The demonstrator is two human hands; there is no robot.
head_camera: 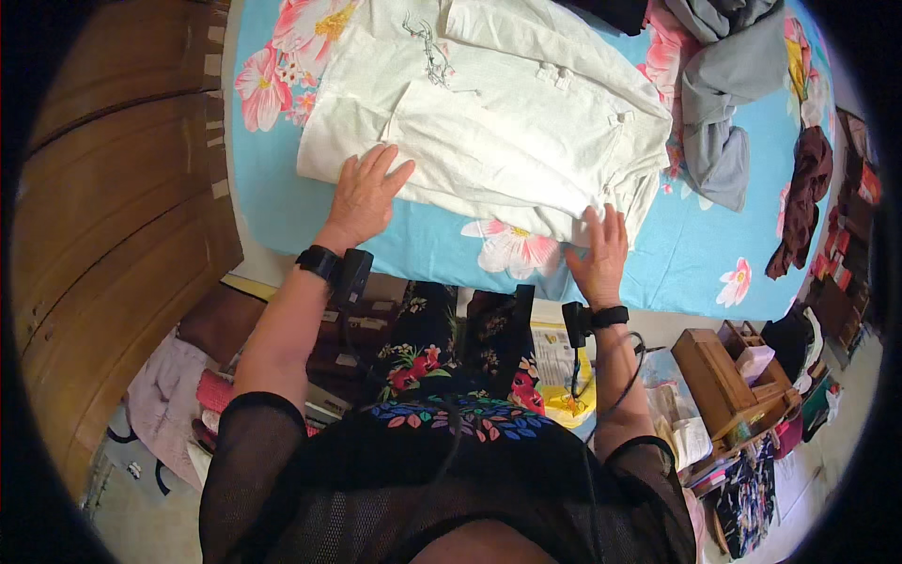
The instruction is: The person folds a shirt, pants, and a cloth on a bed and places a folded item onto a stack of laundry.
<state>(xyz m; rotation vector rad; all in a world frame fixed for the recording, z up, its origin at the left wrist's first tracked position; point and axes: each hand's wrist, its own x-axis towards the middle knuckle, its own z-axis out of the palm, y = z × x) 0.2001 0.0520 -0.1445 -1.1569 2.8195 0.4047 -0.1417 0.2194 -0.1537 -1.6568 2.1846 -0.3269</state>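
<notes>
A white cloth garment [493, 134] with knotted fasteners and a small embroidered branch lies partly folded on a blue floral bedsheet [430, 243]. My left hand [366, 192] rests with spread fingers on the garment's near left edge. At its near right corner, my right hand [600, 250] touches the fabric with the fingertips, thumb held apart. Neither hand shows a clear grip on the cloth. Each wrist wears a black strap with a small black box.
Grey clothing [733, 92] lies to the right of the garment, with a dark maroon cloth [805, 201] beyond it. Brown wooden panels [127, 176] stand at left. At lower right is a wooden box-like piece [715, 384] among piled items.
</notes>
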